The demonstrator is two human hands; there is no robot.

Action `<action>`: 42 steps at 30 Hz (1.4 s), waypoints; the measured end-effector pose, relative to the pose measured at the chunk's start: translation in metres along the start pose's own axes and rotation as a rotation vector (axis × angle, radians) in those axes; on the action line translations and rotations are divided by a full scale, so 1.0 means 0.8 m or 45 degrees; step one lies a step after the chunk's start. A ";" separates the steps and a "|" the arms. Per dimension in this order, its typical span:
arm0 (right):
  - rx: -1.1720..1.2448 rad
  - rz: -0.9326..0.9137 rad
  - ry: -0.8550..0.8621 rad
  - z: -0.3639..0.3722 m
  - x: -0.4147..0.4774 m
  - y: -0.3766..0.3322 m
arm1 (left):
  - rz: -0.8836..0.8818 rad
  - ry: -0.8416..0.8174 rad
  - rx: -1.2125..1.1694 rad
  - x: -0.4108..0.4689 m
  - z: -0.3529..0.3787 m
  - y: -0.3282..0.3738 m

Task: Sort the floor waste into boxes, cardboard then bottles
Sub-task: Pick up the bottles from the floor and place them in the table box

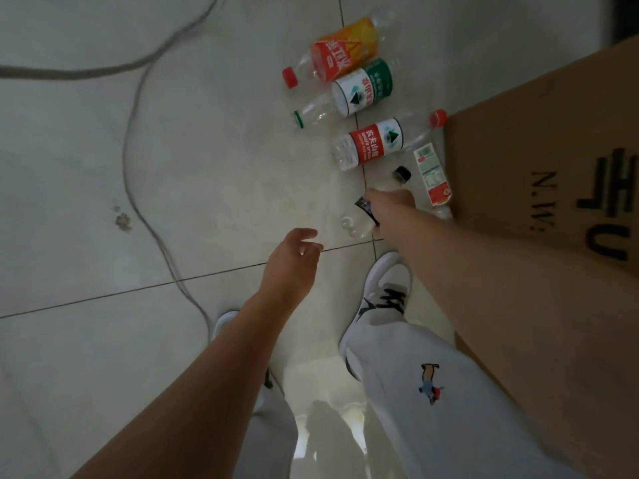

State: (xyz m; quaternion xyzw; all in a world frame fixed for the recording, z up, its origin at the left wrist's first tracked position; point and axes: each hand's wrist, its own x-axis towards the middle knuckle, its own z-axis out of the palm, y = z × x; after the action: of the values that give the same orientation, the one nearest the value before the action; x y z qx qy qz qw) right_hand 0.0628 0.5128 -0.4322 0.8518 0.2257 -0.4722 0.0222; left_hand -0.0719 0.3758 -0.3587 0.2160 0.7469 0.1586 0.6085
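the right hand (390,202) is clamping the clear black-capped plastic bottle (361,224) on the floor (207,167) by the brown cardboard box (518,150), left hand (294,254) hanging slack and empty, and thin slick plastic could be slipping free.

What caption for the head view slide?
Right hand grips a black-capped bottle on the tiled floor beside four other bottles and a cardboard box; left hand open.

It was an indoor room: pale glossy floor tiles (86,202), a grey cable (125,160) trailing left, a printed cardboard box (518,140) right.
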 end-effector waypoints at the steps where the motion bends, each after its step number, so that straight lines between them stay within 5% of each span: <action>1: -0.020 -0.013 0.012 -0.012 -0.015 0.004 | 0.001 -0.010 0.010 -0.014 -0.004 0.011; 7: -0.098 -0.418 -0.037 -0.122 -0.174 -0.022 | 0.128 0.031 0.104 -0.133 -0.052 0.147; 13: 0.136 -0.884 -0.196 -0.311 -0.471 -0.120 | 0.402 0.240 0.117 -0.378 -0.157 0.386; 18: 0.418 -1.123 -0.011 -0.505 -0.730 -0.183 | 0.735 0.206 0.077 -0.581 -0.211 0.566; 23: 0.624 -1.283 0.249 -0.664 -0.877 -0.180 | 1.039 -0.015 -0.007 -0.749 -0.200 0.687; 34: 0.965 -1.241 0.712 -0.884 -0.971 -0.045 | 1.521 -0.339 0.181 -0.919 -0.079 0.793; 42: 1.067 -1.021 0.819 -0.969 -0.910 0.108 | 1.519 -0.600 0.487 -0.962 0.122 0.764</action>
State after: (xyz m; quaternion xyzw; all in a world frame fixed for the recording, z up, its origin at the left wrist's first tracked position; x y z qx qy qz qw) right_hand 0.3843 0.3649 0.5740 0.7370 0.3178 -0.2139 -0.5568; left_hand 0.2308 0.4997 0.5729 0.7249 0.3616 0.2814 0.5144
